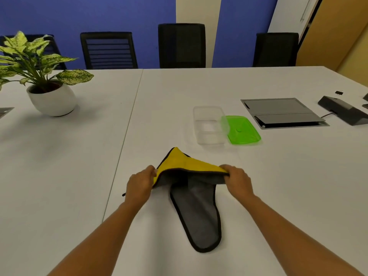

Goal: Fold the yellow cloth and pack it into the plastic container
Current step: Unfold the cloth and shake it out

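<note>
The cloth point(185, 163) is yellow on one face and grey on the other, with a black hem. My left hand point(139, 185) pinches its left edge and my right hand point(237, 179) pinches its right edge, holding it stretched above the white table point(278, 176). A grey corner hangs down toward me and rests on the table. The clear plastic container point(209, 125) stands open and empty beyond the cloth, slightly to the right. Its green lid point(242, 129) lies flat against the container's right side.
A potted plant point(49, 96) in a white pot stands at the far left. A grey cable hatch point(278, 112) is set into the table right of the lid, with a dark device point(342, 110) beyond it. Black chairs point(181, 45) line the far edge.
</note>
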